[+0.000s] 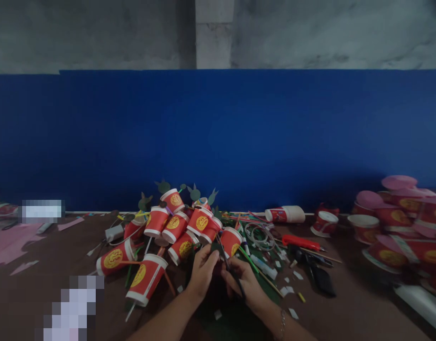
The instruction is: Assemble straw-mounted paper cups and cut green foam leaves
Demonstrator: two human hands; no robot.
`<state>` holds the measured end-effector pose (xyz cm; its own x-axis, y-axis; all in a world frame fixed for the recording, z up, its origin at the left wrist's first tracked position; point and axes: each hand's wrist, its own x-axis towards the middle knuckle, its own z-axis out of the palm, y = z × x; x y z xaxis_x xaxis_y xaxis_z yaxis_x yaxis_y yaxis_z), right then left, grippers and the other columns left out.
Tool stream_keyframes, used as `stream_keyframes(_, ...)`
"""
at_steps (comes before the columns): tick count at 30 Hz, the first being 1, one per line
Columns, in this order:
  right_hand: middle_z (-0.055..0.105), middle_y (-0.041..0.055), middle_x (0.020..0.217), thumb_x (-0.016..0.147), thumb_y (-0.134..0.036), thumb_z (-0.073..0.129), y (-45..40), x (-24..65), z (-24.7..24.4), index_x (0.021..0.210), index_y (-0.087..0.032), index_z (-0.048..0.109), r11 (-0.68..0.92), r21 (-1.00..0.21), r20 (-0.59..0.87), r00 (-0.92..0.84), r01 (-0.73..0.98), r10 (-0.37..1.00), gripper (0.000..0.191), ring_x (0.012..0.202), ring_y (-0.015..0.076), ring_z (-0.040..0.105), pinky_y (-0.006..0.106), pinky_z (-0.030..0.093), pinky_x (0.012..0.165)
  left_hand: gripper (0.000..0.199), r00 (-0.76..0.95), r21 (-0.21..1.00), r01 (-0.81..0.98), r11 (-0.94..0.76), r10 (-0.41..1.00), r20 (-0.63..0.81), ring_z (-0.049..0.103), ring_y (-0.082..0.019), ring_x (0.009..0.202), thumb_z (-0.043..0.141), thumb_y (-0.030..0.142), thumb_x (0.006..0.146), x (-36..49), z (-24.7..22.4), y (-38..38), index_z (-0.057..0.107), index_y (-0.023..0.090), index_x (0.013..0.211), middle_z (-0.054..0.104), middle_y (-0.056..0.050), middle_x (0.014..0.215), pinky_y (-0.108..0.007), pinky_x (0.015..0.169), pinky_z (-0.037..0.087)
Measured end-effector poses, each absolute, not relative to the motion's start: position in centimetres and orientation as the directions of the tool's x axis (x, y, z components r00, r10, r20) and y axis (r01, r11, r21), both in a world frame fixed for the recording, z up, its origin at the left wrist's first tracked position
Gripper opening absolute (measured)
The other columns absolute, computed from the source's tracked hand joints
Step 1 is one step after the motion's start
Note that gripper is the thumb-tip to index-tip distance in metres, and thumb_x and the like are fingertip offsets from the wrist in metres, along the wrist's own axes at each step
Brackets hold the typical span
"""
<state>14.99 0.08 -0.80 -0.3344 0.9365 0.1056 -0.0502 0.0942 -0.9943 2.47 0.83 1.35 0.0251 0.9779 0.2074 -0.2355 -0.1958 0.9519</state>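
My left hand [203, 269] pinches a small piece of dark green paper [215, 247] between thumb and fingers. My right hand [247, 280] is closed around a pair of scissors [223, 252] with dark handles, the blades pointing up beside the green paper. Whether the blades touch the paper is hard to tell in the dim light. Just beyond both hands a red paper cup [231, 241] with a yellow emblem leans on its side. More such cups, several with straws or sticks through them, form a pile [176, 227] to the left. Dark green sheet material [218, 327] lies below my hands.
To the right lie a red-handled tool [300, 243], a black-handled tool [322, 279], a clear tube [263, 267], a coil of tape rings [259, 237] and paper scraps [293, 313]. Cups with pink paper [399, 213] are heaped far right; pink sheets [12, 241] lie left. A blue panel [218, 137] stands behind.
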Motion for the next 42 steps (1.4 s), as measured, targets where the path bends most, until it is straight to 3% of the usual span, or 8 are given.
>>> stream_keyframes(9, 0.044, -0.0089, 0.036, 0.065, -0.046, 0.069, -0.1, 14.8, -0.3, 0.067, -0.017, 0.048, 0.061, -0.997, 0.071, -0.325, -0.041, 0.943, 0.036, 0.028, 0.0052, 0.038, 0.015, 0.025, 0.031, 0.027, -0.050, 0.946, -0.274, -0.173, 0.985, 0.166, 0.035, -0.008, 0.051, 0.058, 0.038, 0.073, 2.5, 0.4, 1.4, 0.046, 0.017, 0.060, 0.041, 0.006, 0.055, -0.020, 0.050, 0.029)
stream_keyframes(19, 0.046, -0.0085, 0.037, 0.065, -0.046, 0.069, 0.2, 15.1, -0.9, 0.069, -0.017, 0.048, 0.055, -0.998, 0.064, -0.332, -0.038, 0.941, 0.036, 0.029, 0.0057, 0.039, 0.016, 0.027, 0.032, 0.021, 0.059, 0.956, -0.221, -0.190, 0.976, 0.208, 0.034, -0.008, 0.049, 0.052, 0.031, 0.077, 2.4, 1.0, 1.1, 0.049, 0.016, 0.061, 0.042, 0.005, 0.053, -0.020, 0.048, 0.028)
stream_keyframes(37, 0.044, -0.0086, 0.036, 0.066, -0.046, 0.067, 0.1, 14.9, -0.5, 0.067, -0.017, 0.049, 0.078, -0.997, 0.077, -0.318, -0.010, 0.945, 0.035, 0.028, 0.0060, 0.038, 0.016, 0.026, 0.030, 0.036, -0.070, 0.932, -0.322, -0.166, 0.986, 0.152, 0.028, -0.007, 0.050, 0.061, 0.040, 0.071, 2.5, 0.2, 1.5, 0.036, 0.018, 0.056, 0.030, 0.007, 0.052, -0.019, 0.046, 0.024)
stream_keyframes(42, 0.044, -0.0085, 0.035, 0.065, -0.046, 0.068, 0.1, 14.9, -0.5, 0.067, -0.017, 0.048, 0.059, -0.998, 0.058, -0.317, -0.006, 0.946, 0.036, 0.028, 0.0060, 0.037, 0.016, 0.025, 0.031, 0.027, -0.046, 0.947, -0.274, -0.170, 0.985, 0.164, 0.033, -0.008, 0.051, 0.060, 0.040, 0.072, 2.6, 0.4, 1.3, 0.051, 0.016, 0.064, 0.040, 0.005, 0.056, -0.020, 0.046, 0.026)
